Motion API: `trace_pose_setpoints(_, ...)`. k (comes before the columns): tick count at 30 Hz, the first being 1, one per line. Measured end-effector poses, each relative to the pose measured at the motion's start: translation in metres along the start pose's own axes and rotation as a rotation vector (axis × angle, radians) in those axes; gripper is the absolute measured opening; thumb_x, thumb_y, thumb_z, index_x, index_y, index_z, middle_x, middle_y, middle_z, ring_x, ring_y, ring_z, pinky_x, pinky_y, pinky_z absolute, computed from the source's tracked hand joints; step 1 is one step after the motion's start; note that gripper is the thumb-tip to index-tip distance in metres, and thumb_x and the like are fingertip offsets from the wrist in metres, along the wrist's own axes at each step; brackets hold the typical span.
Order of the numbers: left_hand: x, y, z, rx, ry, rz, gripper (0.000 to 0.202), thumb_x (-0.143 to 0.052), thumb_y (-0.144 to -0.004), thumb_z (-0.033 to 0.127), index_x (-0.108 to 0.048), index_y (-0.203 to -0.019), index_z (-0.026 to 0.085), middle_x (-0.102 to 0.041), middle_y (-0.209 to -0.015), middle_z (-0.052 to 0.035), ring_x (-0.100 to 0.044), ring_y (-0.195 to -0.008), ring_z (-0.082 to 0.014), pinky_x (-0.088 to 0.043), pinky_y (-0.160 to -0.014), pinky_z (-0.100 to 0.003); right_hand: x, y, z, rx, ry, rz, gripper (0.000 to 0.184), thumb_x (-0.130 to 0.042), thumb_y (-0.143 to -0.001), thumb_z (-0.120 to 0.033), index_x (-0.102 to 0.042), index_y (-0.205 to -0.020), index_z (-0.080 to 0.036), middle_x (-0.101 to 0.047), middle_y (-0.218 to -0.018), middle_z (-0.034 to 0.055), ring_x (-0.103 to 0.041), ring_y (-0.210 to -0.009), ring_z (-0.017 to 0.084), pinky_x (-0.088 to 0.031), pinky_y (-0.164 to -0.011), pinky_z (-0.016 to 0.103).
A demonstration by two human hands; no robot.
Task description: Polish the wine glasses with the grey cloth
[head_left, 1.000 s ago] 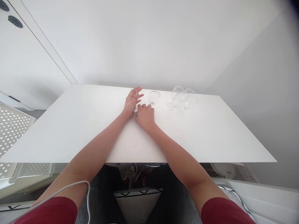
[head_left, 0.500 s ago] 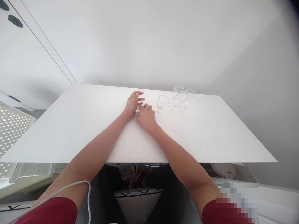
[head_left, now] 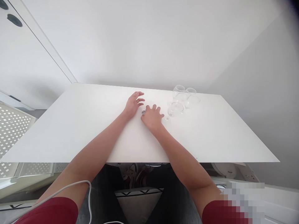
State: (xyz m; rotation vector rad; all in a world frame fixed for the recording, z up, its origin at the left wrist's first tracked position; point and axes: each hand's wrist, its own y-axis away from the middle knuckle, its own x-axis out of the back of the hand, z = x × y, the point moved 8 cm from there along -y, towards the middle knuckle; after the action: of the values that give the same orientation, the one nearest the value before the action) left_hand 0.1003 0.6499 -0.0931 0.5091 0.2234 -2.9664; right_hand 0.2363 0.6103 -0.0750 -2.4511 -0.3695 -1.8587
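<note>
My left hand [head_left: 133, 104] rests on its edge on the white tabletop [head_left: 98, 124], its fingers loosely spread and holding nothing. To its right is my right hand [head_left: 153, 116], palm down with spread fingers. A small grey-white object [head_left: 143, 112] shows between its thumb and index finger; its kind is unclear. Close to that hand's little finger, a clear stemmed glass [head_left: 175, 109] leans to the right, its foot partly hidden by the hand. Several more clear stemmed glasses [head_left: 178, 90] are grouped behind it, overlapping in view.
A white wall [head_left: 149, 43] runs behind the table. On the left are a white cabinet door [head_left: 28, 62] and a perforated white basket [head_left: 14, 133]. A white cable [head_left: 70, 185] crosses my left arm. Below the table's front edge, shoes [head_left: 135, 177] are visible.
My right hand has moved right, away from my left hand, with the small object. The nearest glass has shifted right and toward me and leans more. My left hand has hardly moved.
</note>
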Motion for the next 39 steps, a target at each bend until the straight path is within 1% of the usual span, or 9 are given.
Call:
trace_pose_setpoints(3, 0.002, -0.001, -0.001, -0.007, -0.009, 0.004, 0.030, -0.064, -0.100, 0.054, -0.073, -0.106, 0.026, -0.064, -0.144, -0.0066, -0.069, -0.098, -0.0178, -0.057, -0.085, -0.035, 0.000, 0.006, 0.005, -0.039, 0.043, -0.059, 0.035, -0.056, -0.099, -0.025, -0.064, -0.133, -0.020, -0.052, -0.138, 0.0224, -0.047, -0.133, 0.041, -0.051, -0.095, 0.060)
trace_pose_setpoints(10, 0.004, -0.004, -0.004, -0.010, -0.061, -0.002, 0.034, -0.065, -0.099, 0.058, -0.073, -0.107, 0.026, -0.065, -0.145, -0.0074, -0.071, -0.098, -0.0187, -0.059, -0.087, -0.036, -0.001, 0.006, 0.017, -0.095, -0.027, -0.174, 0.050, -0.051, -0.096, -0.021, -0.058, -0.145, -0.020, -0.046, -0.148, 0.0252, -0.039, -0.138, 0.045, -0.045, -0.098, 0.081)
trace_pose_setpoints(16, -0.002, -0.002, -0.004, 0.019, -0.058, -0.037, 0.036, -0.068, -0.097, 0.060, -0.071, -0.105, 0.025, -0.064, -0.144, -0.0073, -0.070, -0.100, -0.0192, -0.057, -0.087, -0.036, 0.007, -0.002, 0.033, -0.152, -0.110, -0.157, 0.056, -0.055, -0.089, -0.017, -0.059, -0.146, -0.019, -0.045, -0.150, 0.0269, -0.039, -0.141, 0.048, -0.043, -0.101, 0.082)
trace_pose_setpoints(23, -0.005, 0.001, -0.002, 0.021, -0.051, -0.037, 0.033, -0.066, -0.099, 0.055, -0.072, -0.106, 0.023, -0.063, -0.144, -0.0078, -0.066, -0.097, -0.0155, -0.054, -0.082, -0.030, 0.009, -0.007, 0.046, -0.239, -0.132, -0.196, 0.057, -0.049, -0.096, -0.022, -0.050, -0.153, -0.024, -0.037, -0.160, 0.0213, -0.035, -0.148, 0.042, -0.040, -0.111, 0.078)
trace_pose_setpoints(28, -0.008, 0.003, 0.000, 0.028, -0.033, -0.053, 0.031, -0.067, -0.099, 0.054, -0.071, -0.102, 0.023, -0.064, -0.139, -0.0070, -0.065, -0.094, -0.0142, -0.052, -0.081, -0.029, 0.012, -0.004, 0.042, -0.242, -0.076, -0.161, 0.053, -0.048, -0.098, -0.021, -0.053, -0.150, -0.022, -0.042, -0.156, 0.0224, -0.040, -0.146, 0.042, -0.042, -0.111, 0.073)
trace_pose_setpoints(31, -0.011, 0.004, 0.002, 0.031, 0.005, -0.065, 0.028, -0.069, -0.097, 0.050, -0.071, -0.098, 0.023, -0.065, -0.129, -0.0057, -0.062, -0.089, -0.0124, -0.051, -0.076, -0.027, 0.010, 0.001, 0.022, -0.125, 0.016, -0.104, 0.041, -0.047, -0.101, -0.023, -0.060, -0.139, -0.018, -0.054, -0.145, 0.0213, -0.050, -0.137, 0.039, -0.047, -0.107, 0.060)
trace_pose_setpoints(33, -0.013, 0.004, 0.002, 0.040, 0.035, -0.084, 0.031, -0.070, -0.097, 0.049, -0.067, -0.085, 0.021, -0.066, -0.106, -0.0048, -0.058, -0.079, -0.0114, -0.049, -0.070, -0.027, 0.005, 0.002, 0.000, 0.050, 0.021, -0.070, 0.035, -0.047, -0.101, -0.024, -0.063, -0.131, -0.016, -0.062, -0.134, 0.0200, -0.058, -0.127, 0.035, -0.050, -0.100, 0.048)
trace_pose_setpoints(36, -0.016, 0.005, -0.001, 0.093, 0.049, -0.114, 0.059, -0.069, -0.097, 0.053, -0.038, -0.059, 0.020, -0.038, -0.065, 0.0003, -0.038, -0.057, -0.0101, -0.038, -0.055, -0.028, -0.008, 0.000, -0.026, 0.304, -0.063, -0.086, 0.024, -0.046, -0.100, -0.023, -0.067, -0.112, -0.017, -0.071, -0.111, 0.0145, -0.066, -0.097, 0.027, -0.049, -0.079, 0.036)
trace_pose_setpoints(39, -0.017, 0.007, -0.005, 0.141, -0.016, -0.117, 0.072, -0.073, -0.093, 0.053, -0.018, -0.057, 0.022, -0.015, -0.059, 0.0043, -0.021, -0.052, -0.0091, -0.024, -0.049, -0.031, -0.017, -0.009, -0.032, 0.403, -0.134, -0.083, 0.022, -0.046, -0.100, -0.028, -0.062, -0.086, -0.020, -0.069, -0.090, 0.0098, -0.061, -0.077, 0.023, -0.040, -0.066, 0.034)
